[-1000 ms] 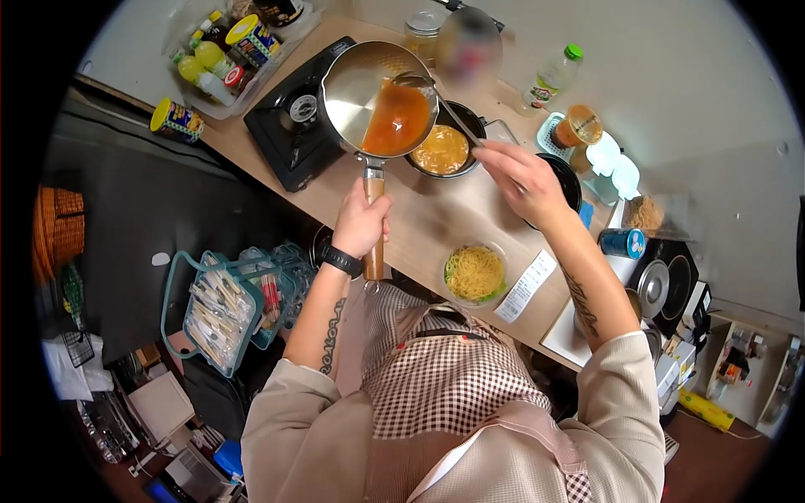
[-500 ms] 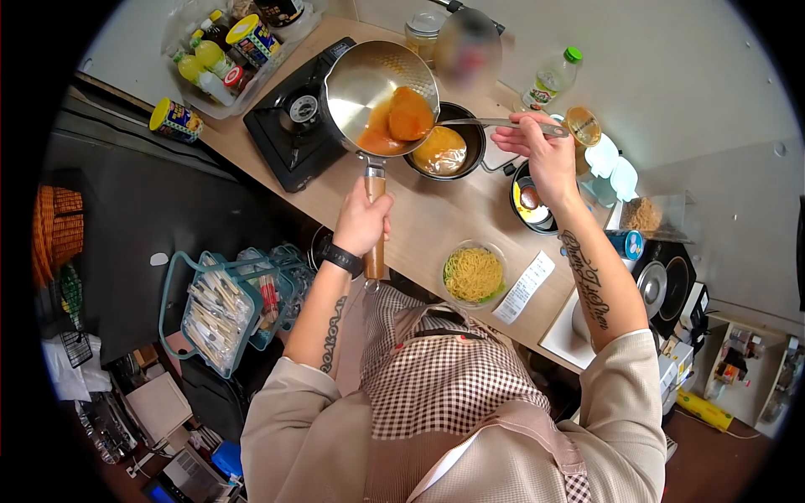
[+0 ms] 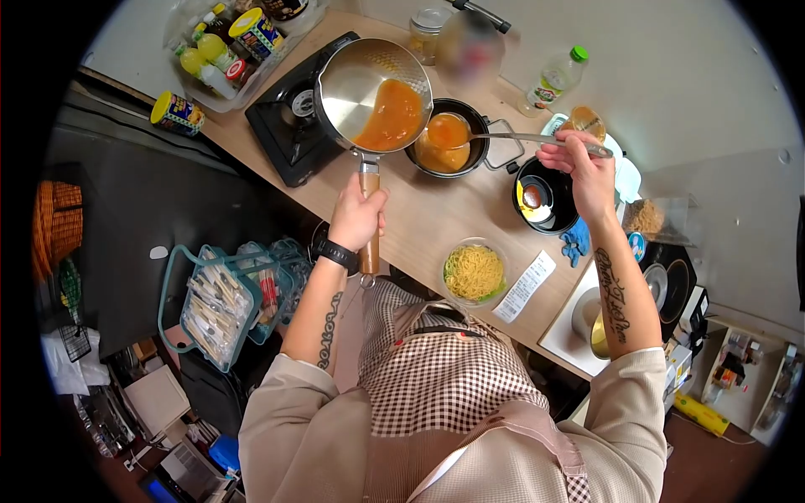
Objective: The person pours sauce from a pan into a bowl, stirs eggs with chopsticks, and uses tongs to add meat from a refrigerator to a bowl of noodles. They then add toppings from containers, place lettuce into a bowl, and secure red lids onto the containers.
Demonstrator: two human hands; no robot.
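- Left hand fully closed round the wooden grip of the saucepan. Pan is off the surface, tipped twd the black bowl. Orange sauce is pooled at the low side, by the lip.
- Other side?
- Right hand pinched shut on the far end of the ladle handle. Cup is full, approx level, over the black bowl, which already has sauce in it. Cup touching that sauce or just above it: can't tell.
- Bowl pos?
- Mid-surface, nearer the far edge, just right of the gas stove. Pan lip overhangs its left rim. Second dark bowl, w/ what looks like egg, sits just right of it, below the ladle handle. Noodle bowl is at the near edge w/ a receipt beside it, both well apart from the sauce.
- How to do it clean?
- IMO:
  - Fix the pan angle so the sauce pools where the cup reaches.
  - Pan lip over the bowl rim, so drips land inside.
  - Empty the cup low over the bowl w/ a slow wrist roll → less splash.
  - Grip is at the handle end, so little ctrl: no jerks.
  - Risk: a drip off the cup onto the surface btwn pan and bowl.
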